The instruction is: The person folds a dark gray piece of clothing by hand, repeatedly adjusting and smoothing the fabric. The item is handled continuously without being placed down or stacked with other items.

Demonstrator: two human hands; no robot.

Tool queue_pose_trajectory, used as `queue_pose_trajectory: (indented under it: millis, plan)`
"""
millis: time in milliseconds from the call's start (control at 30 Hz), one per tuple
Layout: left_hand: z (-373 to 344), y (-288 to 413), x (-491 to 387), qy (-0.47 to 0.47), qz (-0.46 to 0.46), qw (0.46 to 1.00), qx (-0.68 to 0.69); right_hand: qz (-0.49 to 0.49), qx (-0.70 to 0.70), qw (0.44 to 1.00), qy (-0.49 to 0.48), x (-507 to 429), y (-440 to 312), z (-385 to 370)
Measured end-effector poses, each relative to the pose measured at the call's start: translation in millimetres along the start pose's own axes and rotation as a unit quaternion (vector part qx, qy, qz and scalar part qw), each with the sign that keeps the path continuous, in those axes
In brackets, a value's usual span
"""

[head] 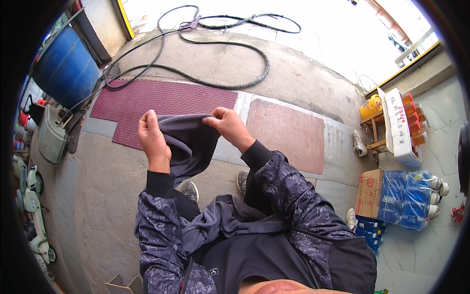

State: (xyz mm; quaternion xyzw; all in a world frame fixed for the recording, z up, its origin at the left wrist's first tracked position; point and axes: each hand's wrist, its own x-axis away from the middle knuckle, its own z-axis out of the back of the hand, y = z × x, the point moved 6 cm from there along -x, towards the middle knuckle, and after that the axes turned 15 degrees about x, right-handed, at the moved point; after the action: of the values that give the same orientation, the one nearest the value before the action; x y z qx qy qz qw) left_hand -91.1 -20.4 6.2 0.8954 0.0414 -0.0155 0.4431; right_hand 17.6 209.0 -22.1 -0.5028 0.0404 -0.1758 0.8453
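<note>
A dark grey cloth (187,143) hangs in front of me, its upper edge stretched between both hands. At its left corner, my left hand (154,141) pinches the edge between thumb and fingers. My right hand (229,125) grips the edge near the other end, with thumb and forefinger together. Below the raised part, more grey cloth (227,220) lies bunched across my lap; my arms and the folds hide whether it is all one piece.
A dark red mat (165,97) and a brown mat (286,136) lie ahead. Beyond them a black hose (224,44) with a purple spray gun (190,24) loops over the concrete. Left stands a blue barrel (68,68). Right are a cardboard box (368,193) and wrapped blue bottles (404,202).
</note>
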Motion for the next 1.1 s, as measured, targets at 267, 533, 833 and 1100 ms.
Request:
queue_pose_trajectory:
  millis: [267,533,833,1100]
  plan:
    - [4,28,4,0.06,-0.126,0.99,-0.018,0.044,0.265,0.963,-0.022,7,-1,-13]
    - [-17,18,11,-0.074,-0.094,0.993,-0.018,0.134,0.282,0.95,0.011,-1,3,-19]
    - [-35,-20,33,-0.214,0.045,0.957,-0.192,0.006,-0.069,0.994,-0.085,9,-6,-32]
    - [-41,-28,38,-0.263,0.057,0.927,-0.262,-0.031,-0.36,0.923,-0.135,15,-19,-37]
